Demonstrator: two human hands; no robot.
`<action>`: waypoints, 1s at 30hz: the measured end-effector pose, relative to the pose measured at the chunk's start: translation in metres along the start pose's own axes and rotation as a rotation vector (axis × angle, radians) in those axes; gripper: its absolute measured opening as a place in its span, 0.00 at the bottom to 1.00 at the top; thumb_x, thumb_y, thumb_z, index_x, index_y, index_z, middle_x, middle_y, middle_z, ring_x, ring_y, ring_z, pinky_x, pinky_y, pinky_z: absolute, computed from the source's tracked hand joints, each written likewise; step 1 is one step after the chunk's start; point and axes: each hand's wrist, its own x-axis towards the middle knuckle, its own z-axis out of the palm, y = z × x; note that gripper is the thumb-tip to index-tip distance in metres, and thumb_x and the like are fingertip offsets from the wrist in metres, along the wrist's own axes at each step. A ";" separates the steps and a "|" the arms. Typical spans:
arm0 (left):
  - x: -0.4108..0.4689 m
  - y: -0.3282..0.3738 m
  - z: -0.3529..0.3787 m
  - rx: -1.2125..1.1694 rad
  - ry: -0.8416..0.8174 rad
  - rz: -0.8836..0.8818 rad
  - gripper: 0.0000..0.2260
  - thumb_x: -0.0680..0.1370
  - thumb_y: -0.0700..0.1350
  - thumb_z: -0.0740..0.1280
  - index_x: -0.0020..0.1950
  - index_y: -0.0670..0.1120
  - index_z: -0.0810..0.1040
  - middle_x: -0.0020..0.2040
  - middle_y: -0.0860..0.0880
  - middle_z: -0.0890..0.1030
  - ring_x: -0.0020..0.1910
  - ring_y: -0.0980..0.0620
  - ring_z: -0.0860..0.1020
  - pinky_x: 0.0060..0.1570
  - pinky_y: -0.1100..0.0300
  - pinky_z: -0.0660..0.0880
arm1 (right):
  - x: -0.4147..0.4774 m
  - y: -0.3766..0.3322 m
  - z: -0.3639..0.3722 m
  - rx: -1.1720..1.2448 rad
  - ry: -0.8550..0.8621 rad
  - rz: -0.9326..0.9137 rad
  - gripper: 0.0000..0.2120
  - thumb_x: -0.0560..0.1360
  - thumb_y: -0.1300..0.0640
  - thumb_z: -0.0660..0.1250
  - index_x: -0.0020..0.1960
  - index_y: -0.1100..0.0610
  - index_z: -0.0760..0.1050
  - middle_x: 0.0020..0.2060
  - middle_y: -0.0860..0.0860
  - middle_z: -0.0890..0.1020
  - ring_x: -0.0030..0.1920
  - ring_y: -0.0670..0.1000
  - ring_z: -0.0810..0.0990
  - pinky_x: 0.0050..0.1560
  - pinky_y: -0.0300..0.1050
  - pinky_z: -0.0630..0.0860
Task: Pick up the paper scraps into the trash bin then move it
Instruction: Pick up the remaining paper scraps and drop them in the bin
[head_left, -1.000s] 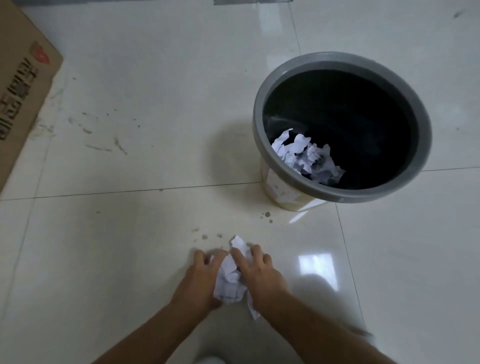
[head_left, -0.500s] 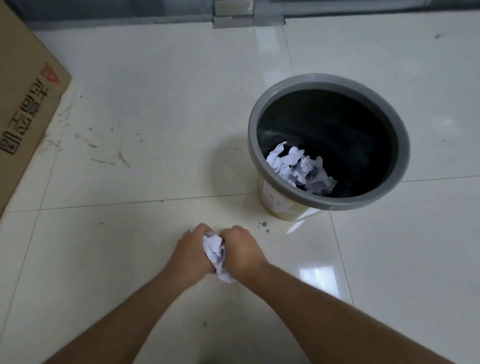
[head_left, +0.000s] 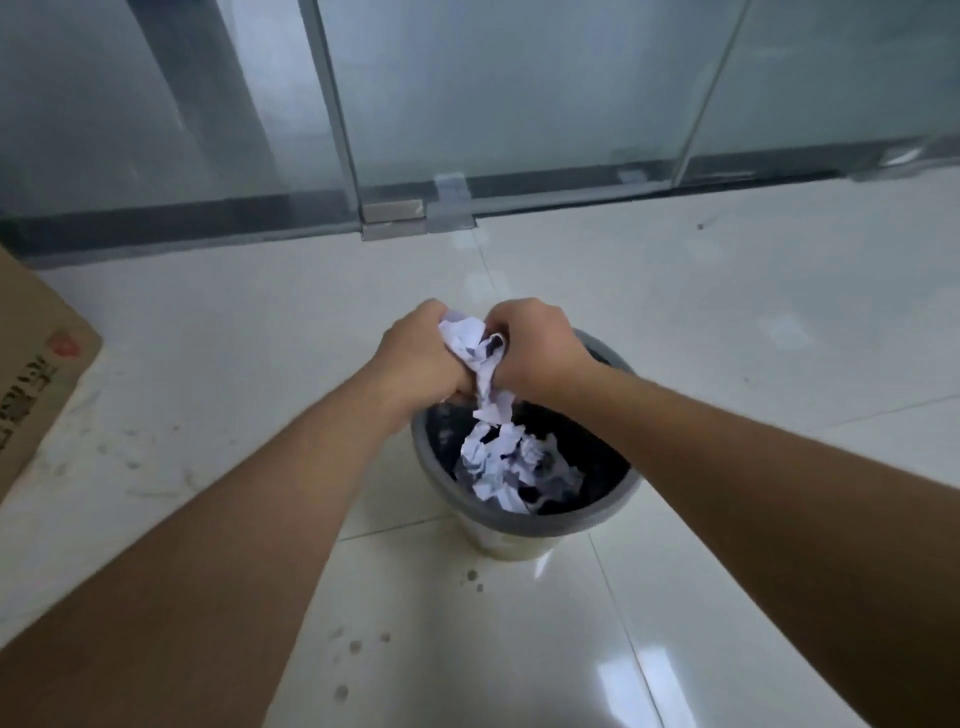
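A grey round trash bin stands on the white tiled floor, with crumpled white paper lying inside it. Above the bin's opening, my left hand and my right hand are pressed together around a bunch of white paper scraps. Both hands grip the bunch, and a strip of it hangs down toward the paper in the bin. My forearms hide the bin's left and right rim.
A brown cardboard box lies at the left edge. Glass panels with a metal door frame close off the far side. Dark spots mark the floor in front of the bin.
Both hands lifted the paper scraps off the floor and carried them forward over the bin. The view tilted up, showing the glass wall.
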 end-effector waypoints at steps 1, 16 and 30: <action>0.006 0.006 0.012 0.012 -0.005 0.011 0.20 0.65 0.39 0.76 0.53 0.48 0.75 0.52 0.46 0.79 0.44 0.47 0.78 0.37 0.57 0.77 | -0.002 0.013 -0.006 -0.001 0.018 0.017 0.09 0.67 0.64 0.69 0.34 0.54 0.71 0.31 0.48 0.75 0.36 0.51 0.73 0.28 0.35 0.64; 0.006 0.017 0.041 0.313 -0.161 -0.051 0.52 0.61 0.37 0.81 0.77 0.59 0.58 0.70 0.43 0.65 0.57 0.43 0.74 0.56 0.47 0.78 | -0.012 0.082 -0.018 -0.035 0.006 0.043 0.27 0.62 0.64 0.75 0.60 0.54 0.75 0.46 0.50 0.80 0.43 0.50 0.78 0.39 0.40 0.72; -0.011 -0.074 0.016 0.111 0.135 -0.211 0.32 0.77 0.57 0.64 0.78 0.58 0.55 0.61 0.40 0.77 0.50 0.42 0.82 0.45 0.46 0.84 | -0.036 0.157 -0.010 -0.076 0.065 0.333 0.38 0.74 0.43 0.65 0.76 0.45 0.48 0.66 0.60 0.68 0.58 0.59 0.75 0.53 0.50 0.73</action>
